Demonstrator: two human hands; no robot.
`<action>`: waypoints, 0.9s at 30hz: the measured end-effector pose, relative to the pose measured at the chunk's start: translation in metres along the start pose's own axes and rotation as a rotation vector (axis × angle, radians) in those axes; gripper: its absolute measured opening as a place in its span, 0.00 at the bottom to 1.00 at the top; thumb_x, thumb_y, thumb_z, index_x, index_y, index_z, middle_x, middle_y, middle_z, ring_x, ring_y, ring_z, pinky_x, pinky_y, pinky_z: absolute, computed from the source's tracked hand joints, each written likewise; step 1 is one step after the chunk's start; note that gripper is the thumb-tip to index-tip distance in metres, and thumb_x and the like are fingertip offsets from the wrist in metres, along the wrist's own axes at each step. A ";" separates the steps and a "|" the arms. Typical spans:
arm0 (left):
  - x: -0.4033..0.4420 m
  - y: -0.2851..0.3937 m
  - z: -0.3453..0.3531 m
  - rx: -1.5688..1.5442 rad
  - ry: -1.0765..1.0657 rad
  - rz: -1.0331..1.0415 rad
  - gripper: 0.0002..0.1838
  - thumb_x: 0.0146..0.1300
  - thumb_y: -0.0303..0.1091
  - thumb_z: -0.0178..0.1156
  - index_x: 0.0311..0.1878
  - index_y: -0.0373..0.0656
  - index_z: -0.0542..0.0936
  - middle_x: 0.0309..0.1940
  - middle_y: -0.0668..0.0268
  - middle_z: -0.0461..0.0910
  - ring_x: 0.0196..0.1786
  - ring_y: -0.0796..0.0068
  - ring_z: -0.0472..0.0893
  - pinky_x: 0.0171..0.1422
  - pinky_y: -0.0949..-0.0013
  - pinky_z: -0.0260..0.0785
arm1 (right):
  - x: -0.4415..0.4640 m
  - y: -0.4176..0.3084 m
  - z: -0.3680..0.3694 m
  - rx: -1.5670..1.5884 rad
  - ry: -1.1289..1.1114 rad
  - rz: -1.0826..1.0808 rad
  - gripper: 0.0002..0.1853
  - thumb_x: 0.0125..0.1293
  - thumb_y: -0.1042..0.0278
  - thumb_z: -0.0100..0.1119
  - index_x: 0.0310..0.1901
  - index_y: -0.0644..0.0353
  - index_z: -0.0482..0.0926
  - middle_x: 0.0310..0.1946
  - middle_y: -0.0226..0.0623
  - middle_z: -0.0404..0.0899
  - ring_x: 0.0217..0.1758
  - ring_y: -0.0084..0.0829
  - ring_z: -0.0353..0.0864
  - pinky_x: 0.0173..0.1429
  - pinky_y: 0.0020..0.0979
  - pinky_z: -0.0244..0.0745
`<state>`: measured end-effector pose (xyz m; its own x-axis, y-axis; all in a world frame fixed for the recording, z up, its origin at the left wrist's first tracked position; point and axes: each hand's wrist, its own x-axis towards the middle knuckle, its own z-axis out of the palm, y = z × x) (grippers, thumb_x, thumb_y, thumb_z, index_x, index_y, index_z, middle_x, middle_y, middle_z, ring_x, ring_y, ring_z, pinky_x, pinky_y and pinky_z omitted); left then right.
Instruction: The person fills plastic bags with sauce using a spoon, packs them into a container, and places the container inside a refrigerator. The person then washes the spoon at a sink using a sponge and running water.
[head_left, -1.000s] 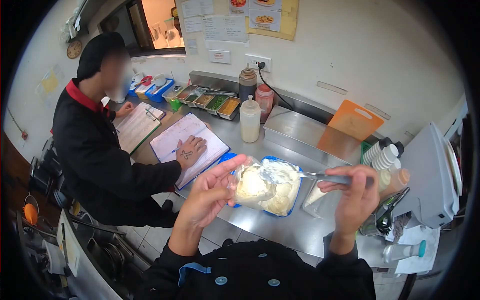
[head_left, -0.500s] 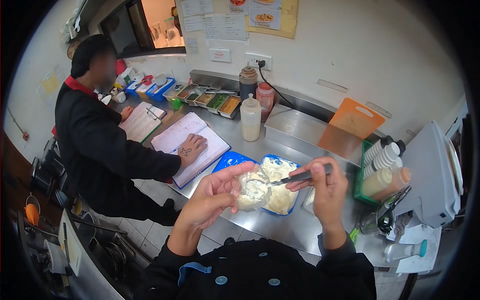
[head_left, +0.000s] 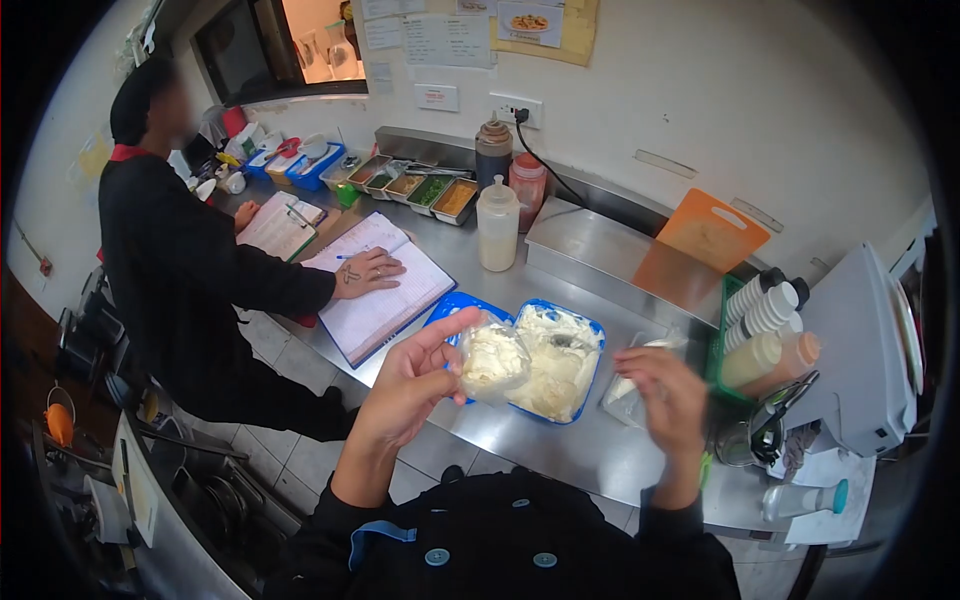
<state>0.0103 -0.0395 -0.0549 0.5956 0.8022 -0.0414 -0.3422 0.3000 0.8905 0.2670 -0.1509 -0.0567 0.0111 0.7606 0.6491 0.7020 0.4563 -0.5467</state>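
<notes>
My left hand (head_left: 415, 385) is closed on a small clear plastic bag (head_left: 495, 362) with pale cream in it, held up beside a blue-rimmed tub (head_left: 601, 352). More cream (head_left: 550, 375) fills this tub, and a small greyish shape, perhaps part of the spoon, shows in it. To the right of the tub is my right hand (head_left: 668, 395), its fingers bent and smeared by motion; no spoon can be made out in it. Near its fingertips lies a clear bag (head_left: 625, 400) with pale contents. A blue lid (head_left: 455, 306) is behind my left hand.
At the left a co-worker (head_left: 170, 270) rests a hand on an open notebook (head_left: 365, 295). Squeeze bottles (head_left: 497, 225) and topping trays (head_left: 430, 190) stand at the back. On the right are an orange board (head_left: 705, 235), a green basket (head_left: 735, 385) and a shaker (head_left: 805, 500).
My right hand has moved away from the bag in my left hand, and the spoon no longer shows in that bag. The co-worker has shifted slightly left.
</notes>
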 end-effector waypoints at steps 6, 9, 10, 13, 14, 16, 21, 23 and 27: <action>0.005 0.005 -0.013 -0.010 -0.088 -0.022 0.36 0.47 0.13 0.50 0.65 0.31 0.61 0.31 0.69 0.72 0.32 0.81 0.75 0.34 0.79 0.71 | -0.117 0.076 0.064 -0.036 -0.209 0.156 0.11 0.52 0.84 0.58 0.39 0.62 0.79 0.44 0.39 0.79 0.45 0.40 0.80 0.47 0.32 0.76; 0.008 0.008 -0.010 -0.073 -0.141 -0.028 0.35 0.48 0.13 0.50 0.65 0.30 0.61 0.31 0.69 0.72 0.32 0.81 0.75 0.34 0.80 0.71 | -0.136 0.082 0.066 -0.092 -0.242 0.128 0.13 0.52 0.80 0.59 0.41 0.61 0.80 0.45 0.38 0.79 0.47 0.39 0.79 0.49 0.33 0.74; 0.008 0.008 -0.007 -0.069 -0.152 -0.030 0.35 0.48 0.13 0.50 0.65 0.30 0.61 0.31 0.69 0.72 0.32 0.81 0.75 0.34 0.80 0.71 | -0.135 0.082 0.064 -0.141 -0.274 0.064 0.14 0.52 0.77 0.61 0.43 0.60 0.80 0.45 0.38 0.79 0.47 0.38 0.78 0.51 0.34 0.73; 0.006 0.007 0.001 -0.134 -0.134 -0.005 0.35 0.49 0.14 0.50 0.65 0.29 0.61 0.32 0.68 0.73 0.30 0.82 0.75 0.33 0.81 0.70 | -0.111 0.048 0.038 -0.397 -0.492 0.002 0.18 0.53 0.69 0.63 0.47 0.57 0.79 0.48 0.37 0.78 0.50 0.38 0.76 0.53 0.35 0.70; 0.006 0.005 0.004 -0.144 -0.105 0.008 0.34 0.49 0.15 0.50 0.65 0.29 0.61 0.33 0.67 0.74 0.30 0.82 0.75 0.33 0.81 0.70 | -0.100 0.036 0.035 -0.398 -0.488 0.001 0.18 0.53 0.69 0.63 0.47 0.57 0.79 0.48 0.37 0.78 0.50 0.38 0.76 0.53 0.35 0.70; 0.006 0.001 0.007 -0.155 -0.080 0.016 0.34 0.49 0.15 0.50 0.65 0.29 0.61 0.35 0.66 0.75 0.31 0.83 0.74 0.33 0.81 0.70 | -0.081 0.016 0.040 -0.312 -0.343 0.130 0.20 0.59 0.61 0.61 0.52 0.58 0.76 0.53 0.36 0.75 0.52 0.37 0.75 0.54 0.34 0.68; 0.003 -0.006 0.017 -0.212 0.013 0.016 0.34 0.49 0.15 0.49 0.64 0.28 0.61 0.41 0.63 0.76 0.31 0.83 0.74 0.33 0.81 0.69 | -0.052 0.009 0.098 1.133 -0.147 0.839 0.16 0.67 0.60 0.54 0.48 0.63 0.75 0.46 0.36 0.77 0.48 0.32 0.75 0.50 0.32 0.68; 0.000 -0.004 0.011 -0.214 0.028 0.053 0.34 0.48 0.15 0.49 0.64 0.28 0.62 0.43 0.62 0.76 0.31 0.84 0.74 0.32 0.81 0.68 | -0.041 0.012 0.107 1.613 -0.102 0.946 0.15 0.68 0.61 0.52 0.46 0.64 0.75 0.42 0.36 0.77 0.46 0.29 0.75 0.47 0.31 0.69; -0.006 -0.010 -0.007 -0.175 0.086 0.101 0.34 0.48 0.14 0.48 0.65 0.30 0.62 0.49 0.60 0.75 0.33 0.84 0.74 0.32 0.81 0.67 | -0.015 0.006 0.104 1.400 -0.151 0.870 0.11 0.68 0.64 0.53 0.43 0.63 0.74 0.36 0.35 0.77 0.40 0.26 0.76 0.40 0.28 0.71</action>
<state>0.0047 -0.0435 -0.0668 0.4907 0.8713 -0.0011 -0.5223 0.2951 0.8001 0.1965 -0.1117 -0.1249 -0.0916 0.9913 -0.0944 -0.6229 -0.1310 -0.7713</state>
